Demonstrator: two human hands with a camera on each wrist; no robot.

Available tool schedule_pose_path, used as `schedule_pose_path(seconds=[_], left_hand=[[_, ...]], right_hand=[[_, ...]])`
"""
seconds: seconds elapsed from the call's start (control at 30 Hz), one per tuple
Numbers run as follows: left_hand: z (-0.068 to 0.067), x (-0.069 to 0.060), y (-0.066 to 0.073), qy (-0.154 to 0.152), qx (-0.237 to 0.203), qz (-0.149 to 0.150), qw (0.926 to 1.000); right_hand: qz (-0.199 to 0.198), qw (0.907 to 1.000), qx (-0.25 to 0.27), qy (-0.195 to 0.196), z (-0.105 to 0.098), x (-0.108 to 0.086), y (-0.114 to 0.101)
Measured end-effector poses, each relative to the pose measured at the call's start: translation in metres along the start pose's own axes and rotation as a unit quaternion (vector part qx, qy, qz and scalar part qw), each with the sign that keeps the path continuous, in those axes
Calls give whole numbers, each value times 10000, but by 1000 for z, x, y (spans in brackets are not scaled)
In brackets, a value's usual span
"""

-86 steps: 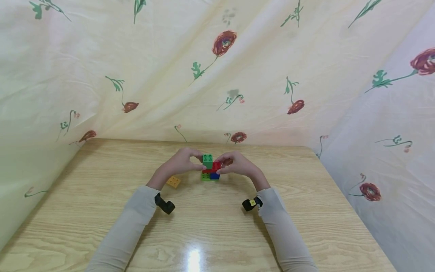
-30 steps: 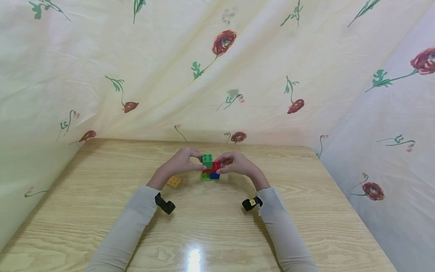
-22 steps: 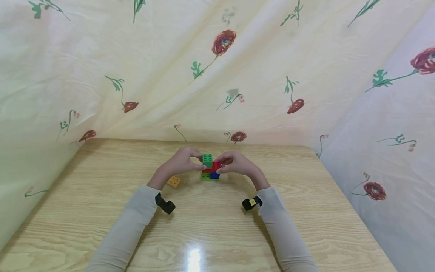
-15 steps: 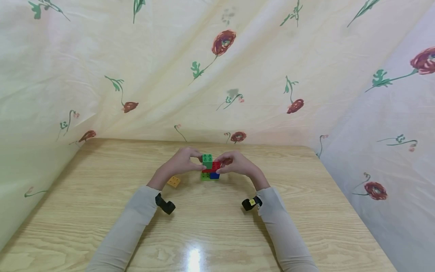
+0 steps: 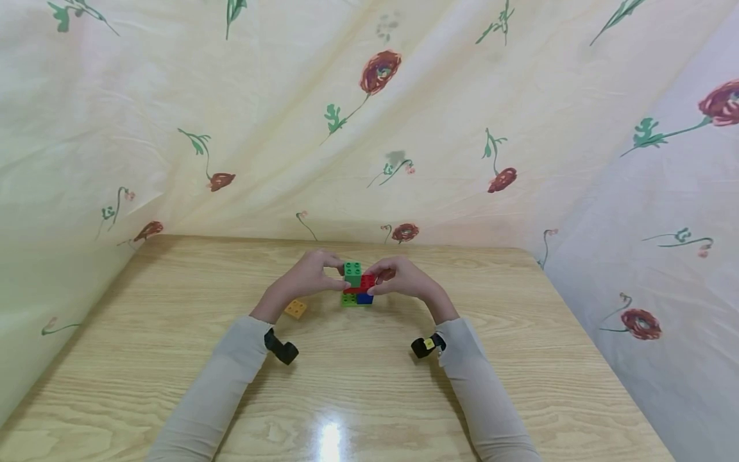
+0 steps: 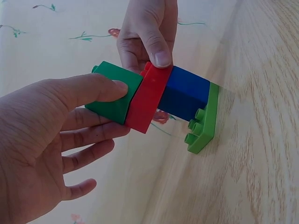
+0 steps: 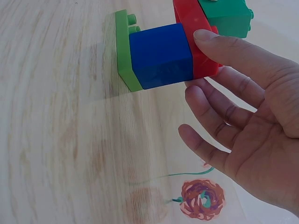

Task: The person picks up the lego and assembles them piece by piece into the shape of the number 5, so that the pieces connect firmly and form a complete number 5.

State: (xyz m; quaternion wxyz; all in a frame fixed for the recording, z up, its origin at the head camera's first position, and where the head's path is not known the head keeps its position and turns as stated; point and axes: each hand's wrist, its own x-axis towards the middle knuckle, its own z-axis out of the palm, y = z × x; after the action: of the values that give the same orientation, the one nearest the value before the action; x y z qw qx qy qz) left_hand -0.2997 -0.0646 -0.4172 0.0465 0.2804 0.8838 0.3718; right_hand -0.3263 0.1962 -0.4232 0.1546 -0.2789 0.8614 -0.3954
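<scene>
A stack of toy building bricks stands on the table between my hands. Its base is a flat light green brick (image 6: 205,123), with a blue brick (image 7: 162,56) on one end. Across the blue one lies a red brick (image 6: 148,98), and a dark green brick (image 5: 353,274) sits on the red one's left end. My left hand (image 5: 312,274) pinches the dark green brick between thumb and fingers. With thumb and fingertips, my right hand (image 5: 402,278) pinches the right end of the red brick. The left wrist view shows a slight gap line between dark green and red.
A flat orange brick (image 5: 296,308) lies on the wooden table (image 5: 358,385), close to my left wrist. Behind the table hangs a flowered cloth (image 5: 277,115), which also runs down both sides.
Both hands keep their hold on the bricks with almost no movement. The stack and the orange brick stay where they were.
</scene>
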Motion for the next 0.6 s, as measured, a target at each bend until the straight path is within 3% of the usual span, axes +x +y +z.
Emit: schedule_pose_path(seconds=[0.37, 0.6], left_hand=[[0, 1, -2, -15, 59, 133, 9999], [0, 1, -1, -62, -18, -76, 10000]], right_hand=[[34, 9999, 146, 34, 0, -2, -1], [-9, 9999, 123, 32, 0, -2, -1]])
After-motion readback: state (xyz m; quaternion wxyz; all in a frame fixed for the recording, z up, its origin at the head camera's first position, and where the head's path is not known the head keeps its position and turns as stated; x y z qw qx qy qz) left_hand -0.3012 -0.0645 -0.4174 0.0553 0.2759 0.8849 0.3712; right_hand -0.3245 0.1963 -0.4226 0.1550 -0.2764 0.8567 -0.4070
